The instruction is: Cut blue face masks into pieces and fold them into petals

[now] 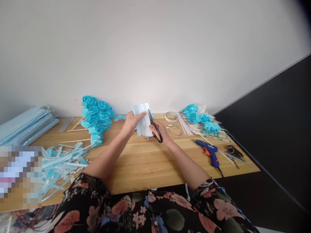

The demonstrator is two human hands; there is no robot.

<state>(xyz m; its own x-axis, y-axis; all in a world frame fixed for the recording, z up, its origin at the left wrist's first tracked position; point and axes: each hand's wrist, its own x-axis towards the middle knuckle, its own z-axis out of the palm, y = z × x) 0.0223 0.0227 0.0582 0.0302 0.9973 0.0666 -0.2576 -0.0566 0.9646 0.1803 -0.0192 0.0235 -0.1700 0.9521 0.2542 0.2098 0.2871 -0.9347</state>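
My left hand (134, 120) grips a light blue pleated face mask (143, 124) by its left side, thumb across the front. The mask is held upright above the middle of the table. In my right hand (162, 131) is a pair of scissors (155, 127) with black handles, blades pointing up along the mask's right edge. Whether the blades have cut into the mask I cannot tell. A small white ear loop hangs below the mask. Behind my hands, small blue rolled pieces (119, 117) lie along the wall, partly hidden.
Blue flowers (98, 111) on sticks and cut strips (65, 163) lie left, beside stacked masks (24, 124). To the right are a tape roll (171, 116), a wire coil (175, 130), more blue flowers (193, 116), a blue glue gun (207, 150) and black-handled pliers (234, 152).
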